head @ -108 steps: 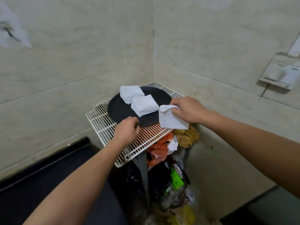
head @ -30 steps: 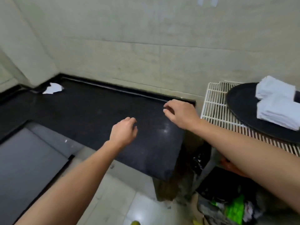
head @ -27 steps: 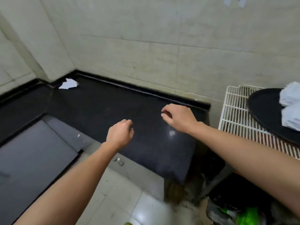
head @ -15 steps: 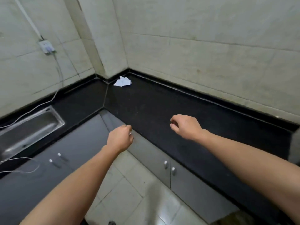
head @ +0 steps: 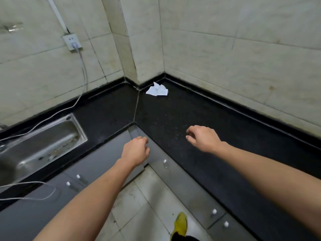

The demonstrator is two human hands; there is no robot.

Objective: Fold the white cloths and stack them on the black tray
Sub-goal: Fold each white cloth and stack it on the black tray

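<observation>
One crumpled white cloth point(head: 157, 89) lies in the far corner of the black countertop point(head: 182, 119), against the tiled walls. My left hand point(head: 135, 152) hovers over the counter's inner corner, fingers loosely curled, holding nothing. My right hand point(head: 202, 139) hangs above the counter further right, fingers relaxed and empty. Both hands are well short of the cloth. The black tray and its folded cloths are out of view.
A steel sink point(head: 43, 141) is set into the left counter. A wall socket point(head: 72, 41) has a grey cable point(head: 83, 66) trailing over the counter. Grey cabinet doors point(head: 173, 171) with white knobs run below. A yellow shoe point(head: 180, 225) stands on the tiled floor.
The view has swung left from the wire rack and tray to the counter corner. The right hand let go of the folded cloth. Both empty hands have come nearer the crumpled cloth.
</observation>
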